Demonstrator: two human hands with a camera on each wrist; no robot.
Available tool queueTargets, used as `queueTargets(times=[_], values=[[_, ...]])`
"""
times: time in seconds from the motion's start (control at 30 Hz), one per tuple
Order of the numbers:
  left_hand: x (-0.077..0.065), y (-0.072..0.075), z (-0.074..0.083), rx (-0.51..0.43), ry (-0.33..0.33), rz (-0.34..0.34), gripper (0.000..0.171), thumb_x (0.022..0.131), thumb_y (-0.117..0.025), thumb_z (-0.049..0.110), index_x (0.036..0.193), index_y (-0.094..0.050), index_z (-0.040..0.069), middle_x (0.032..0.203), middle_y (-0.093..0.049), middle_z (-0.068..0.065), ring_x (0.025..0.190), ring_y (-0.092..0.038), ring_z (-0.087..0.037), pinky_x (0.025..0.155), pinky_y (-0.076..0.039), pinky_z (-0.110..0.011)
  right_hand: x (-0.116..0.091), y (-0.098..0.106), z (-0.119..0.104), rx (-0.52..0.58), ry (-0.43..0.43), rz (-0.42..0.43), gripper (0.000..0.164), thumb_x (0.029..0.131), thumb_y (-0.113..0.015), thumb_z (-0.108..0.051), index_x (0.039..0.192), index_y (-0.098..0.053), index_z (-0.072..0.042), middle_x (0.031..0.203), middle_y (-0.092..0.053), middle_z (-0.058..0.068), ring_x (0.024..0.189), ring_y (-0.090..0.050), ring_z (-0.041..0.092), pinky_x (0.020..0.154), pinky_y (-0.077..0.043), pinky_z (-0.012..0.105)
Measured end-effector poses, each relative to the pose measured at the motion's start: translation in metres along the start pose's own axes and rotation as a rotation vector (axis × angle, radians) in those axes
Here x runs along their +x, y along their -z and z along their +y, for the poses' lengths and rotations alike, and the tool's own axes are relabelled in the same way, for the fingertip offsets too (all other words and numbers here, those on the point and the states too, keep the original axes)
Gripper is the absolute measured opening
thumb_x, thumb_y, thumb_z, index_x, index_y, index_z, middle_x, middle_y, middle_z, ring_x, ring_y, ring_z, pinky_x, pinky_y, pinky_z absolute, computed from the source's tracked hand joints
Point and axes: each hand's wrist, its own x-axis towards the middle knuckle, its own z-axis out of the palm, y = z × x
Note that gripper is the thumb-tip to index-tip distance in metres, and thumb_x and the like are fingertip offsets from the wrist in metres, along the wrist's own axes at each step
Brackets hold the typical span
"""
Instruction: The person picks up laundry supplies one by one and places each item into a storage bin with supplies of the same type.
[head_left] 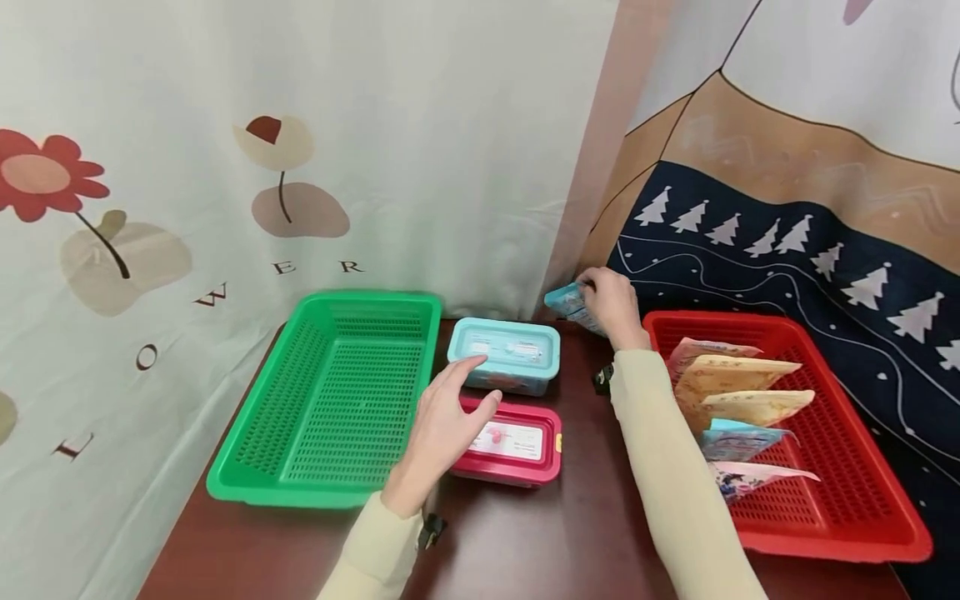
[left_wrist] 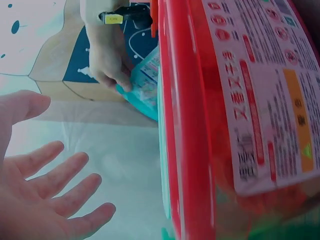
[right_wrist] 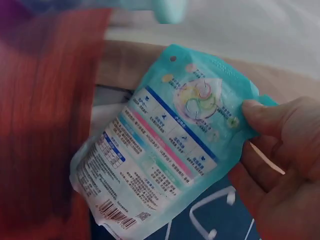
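My right hand (head_left: pixel 611 302) pinches a blue refill pouch (right_wrist: pixel 165 145) by its upper corner, near the spout, at the back of the table. Printed text and a barcode cover the side of the pouch that faces the right wrist camera. My left hand (head_left: pixel 442 417) hovers with spread fingers over the left end of a plastic box with a red lid (head_left: pixel 551 475); nothing is in its grasp. Behind that box stands another with a light blue lid (head_left: pixel 542 367). In the left wrist view the label of the red-lidded box (left_wrist: pixel 270 100) shows large.
On the left stands a green plastic basket (head_left: pixel 322 502) with nothing in it. A red plastic basket (head_left: pixel 847 546) at the right holds several upright pouches (head_left: pixel 738 375). Printed curtains (head_left: pixel 450 167) hang right behind the dark wooden table (head_left: pixel 525 533).
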Motion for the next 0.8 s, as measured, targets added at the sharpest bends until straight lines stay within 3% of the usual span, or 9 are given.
queueTargets(times=[0.23,0.4,0.6,0.8], values=[[0.002,-0.008,0.005,-0.013,-0.007,-0.036,0.051,0.093,-0.074,0.031,0.141,-0.063,0.016,0.141,-0.062,-0.008,0.131,-0.056,-0.032,0.107,-0.045,-0.057,-0.046,0.009,0.009,0.177,-0.104,0.217,0.014,0.102,-0.064,-0.011,0.109,-0.074,-0.003,0.111,-0.071,0.018,0.103,-0.063,0.041,0.094,-0.048,0.055],[0.002,-0.016,0.007,-0.014,-0.027,-0.036,0.051,0.092,-0.074,0.031,0.14,-0.064,0.015,0.14,-0.063,-0.007,0.13,-0.058,-0.03,0.106,-0.047,-0.055,-0.078,0.009,0.01,0.304,-0.208,0.321,0.015,0.102,-0.065,-0.013,0.111,-0.072,-0.003,0.105,-0.073,0.019,0.097,-0.065,0.038,0.089,-0.048,0.051],[0.008,-0.024,0.013,-0.046,-0.048,-0.053,0.055,0.092,-0.076,0.028,0.143,-0.061,0.013,0.144,-0.06,-0.007,0.132,-0.057,-0.029,0.105,-0.049,-0.052,-0.113,0.007,0.006,0.471,-0.283,0.353,0.015,0.102,-0.065,-0.011,0.113,-0.07,-0.001,0.108,-0.072,0.02,0.096,-0.065,0.031,0.085,-0.048,0.037],[0.026,-0.035,0.023,-0.046,-0.059,-0.156,0.065,0.091,-0.078,0.028,0.15,-0.053,0.014,0.151,-0.053,-0.008,0.137,-0.051,-0.029,0.107,-0.048,-0.054,-0.135,0.001,0.006,0.601,-0.328,0.31,0.017,0.103,-0.065,-0.009,0.115,-0.069,0.001,0.114,-0.072,0.02,0.096,-0.061,0.022,0.084,-0.045,0.022]])
